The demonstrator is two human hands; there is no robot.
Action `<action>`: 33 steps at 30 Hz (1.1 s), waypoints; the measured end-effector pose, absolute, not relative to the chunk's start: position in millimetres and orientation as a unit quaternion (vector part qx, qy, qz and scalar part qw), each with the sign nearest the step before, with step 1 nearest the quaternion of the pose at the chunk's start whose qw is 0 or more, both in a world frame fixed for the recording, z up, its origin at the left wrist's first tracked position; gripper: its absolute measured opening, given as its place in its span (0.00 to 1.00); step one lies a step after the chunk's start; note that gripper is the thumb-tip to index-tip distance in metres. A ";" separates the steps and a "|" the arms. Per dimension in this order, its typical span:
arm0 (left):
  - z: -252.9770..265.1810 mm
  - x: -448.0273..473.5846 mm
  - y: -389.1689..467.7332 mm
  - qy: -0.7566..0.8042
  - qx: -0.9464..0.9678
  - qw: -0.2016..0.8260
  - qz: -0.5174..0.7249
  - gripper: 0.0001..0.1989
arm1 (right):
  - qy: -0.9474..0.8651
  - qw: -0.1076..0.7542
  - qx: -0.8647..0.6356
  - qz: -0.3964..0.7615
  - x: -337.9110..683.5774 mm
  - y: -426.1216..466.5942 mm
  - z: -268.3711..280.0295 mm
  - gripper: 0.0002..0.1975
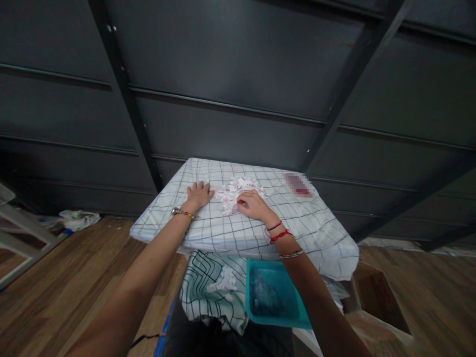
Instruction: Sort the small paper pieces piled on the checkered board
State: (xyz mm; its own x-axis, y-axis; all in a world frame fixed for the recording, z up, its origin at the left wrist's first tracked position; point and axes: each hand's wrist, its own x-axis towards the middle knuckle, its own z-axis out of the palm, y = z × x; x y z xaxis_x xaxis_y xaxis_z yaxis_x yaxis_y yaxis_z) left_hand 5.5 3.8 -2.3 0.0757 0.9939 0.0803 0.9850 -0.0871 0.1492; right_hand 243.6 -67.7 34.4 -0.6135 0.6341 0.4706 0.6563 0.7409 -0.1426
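Note:
My left hand (200, 196) lies flat with its fingers spread on a white checked cloth (219, 233) that covers the table. Just right of it is a loose heap of small white pieces (241, 186), some with pink tints. Over the heap's near edge is my right hand (255, 204), fingers curled in and pressed together. What the fingertips hold is too small and partly hidden to name. A teal plastic tray (250, 310) sits below my right forearm, with dark, translucent contents.
A green checked cloth (197, 292) drapes over my lap, carrying more white pieces (225, 280). A pixelated reddish object (298, 185) lies on the table's right. Dark metal panels (230, 124) rise behind. An open cardboard box (381, 295) stands on the wooden floor at right.

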 end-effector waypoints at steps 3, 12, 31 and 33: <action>-3.2 5.2 4.4 0.674 0.734 0.024 0.082 0.32 | -0.895 0.261 -0.362 -0.027 243.7 -69.0 36.7 0.05; 0.0 5.8 1.5 0.675 0.734 0.023 0.069 0.32 | -0.898 0.249 -0.362 -0.020 242.7 -70.5 36.8 0.06; 5.2 8.1 -2.9 0.681 0.729 0.030 0.063 0.31 | -0.900 0.260 -0.349 -0.030 234.2 -73.6 34.5 0.06; 3.9 7.8 -2.4 0.680 0.729 0.029 0.067 0.31 | -0.898 0.259 -0.352 -0.040 234.9 -72.5 33.5 0.06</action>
